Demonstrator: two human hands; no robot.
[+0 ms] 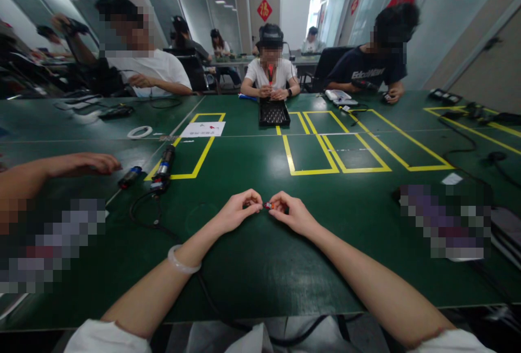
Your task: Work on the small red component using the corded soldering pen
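Note:
Above the green tabletop, at the middle of the head view, a small red-and-orange piece (268,206) sits between my two hands. Its exact kind is too small to make out. My left hand (240,210) has thumb and fingers pinched at the piece's left, darker red end. The fingers of my right hand (293,213) are closed around its orange end. Both hands are close together, fingertips nearly meeting. A whitish bangle (184,260) circles my left wrist.
Yellow tape outlines (313,171) mark the green table (260,282). To the left lie a black-and-blue cylindrical tool (165,164) with a cable, a white sheet (203,129), a tape ring (139,132) and a neighbour's arm (52,171). Opposite, a person sits behind a black tray (274,113).

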